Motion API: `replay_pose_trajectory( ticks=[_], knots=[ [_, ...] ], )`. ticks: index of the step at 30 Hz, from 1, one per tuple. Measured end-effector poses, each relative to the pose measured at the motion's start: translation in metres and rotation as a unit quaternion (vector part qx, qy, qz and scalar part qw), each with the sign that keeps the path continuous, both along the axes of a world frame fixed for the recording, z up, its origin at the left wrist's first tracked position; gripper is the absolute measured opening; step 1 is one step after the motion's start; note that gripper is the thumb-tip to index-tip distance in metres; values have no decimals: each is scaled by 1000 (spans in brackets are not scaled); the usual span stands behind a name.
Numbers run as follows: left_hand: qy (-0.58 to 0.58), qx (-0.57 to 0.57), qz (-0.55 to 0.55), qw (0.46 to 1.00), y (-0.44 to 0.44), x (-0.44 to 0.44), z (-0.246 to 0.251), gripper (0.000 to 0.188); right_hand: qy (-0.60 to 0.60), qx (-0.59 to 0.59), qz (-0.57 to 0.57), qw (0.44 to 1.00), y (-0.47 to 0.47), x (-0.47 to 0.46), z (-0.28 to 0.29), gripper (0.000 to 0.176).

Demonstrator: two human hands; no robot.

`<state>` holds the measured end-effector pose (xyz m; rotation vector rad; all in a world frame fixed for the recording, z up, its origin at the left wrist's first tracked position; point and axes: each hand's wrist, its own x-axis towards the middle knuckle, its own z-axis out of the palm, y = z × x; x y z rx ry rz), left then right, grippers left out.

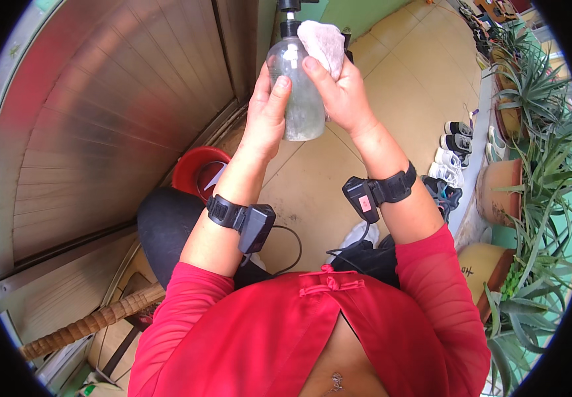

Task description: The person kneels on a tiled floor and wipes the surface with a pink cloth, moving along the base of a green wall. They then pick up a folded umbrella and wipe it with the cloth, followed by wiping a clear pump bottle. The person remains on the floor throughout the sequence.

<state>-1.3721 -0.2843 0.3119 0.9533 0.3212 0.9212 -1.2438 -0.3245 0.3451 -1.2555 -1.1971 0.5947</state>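
A clear pump bottle (302,111) with a black pump top (290,29) is held upright in front of me, its wall cloudy toward the base. My left hand (268,101) grips the bottle's left side, thumb across the front. A whitish cloth (323,44) is bunched in my right hand (341,94), pressed against the bottle's upper right side. The right fingertips are hidden behind the cloth and bottle, and the left fingers are mostly behind the bottle.
A red bucket (186,171) stands on the tiled floor (390,94) beside a panelled metal door (132,104). Several shoes (450,166) line the right ledge, with potted aloe-like plants (534,104) beyond. Each forearm wears a strapped black device (258,228) with a cable.
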Motion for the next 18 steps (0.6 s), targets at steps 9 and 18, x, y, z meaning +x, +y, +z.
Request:
replay_pose_trajectory(
  ticks=[9,18],
  knots=[
    [20,-41,43,998,3,9,-8,64,-124,20,36,991,-44,-11,-24,49],
    [9,-16,72,997,4,14,-8,69,-191,18,64,979,-52,-15,-38,60]
  ],
)
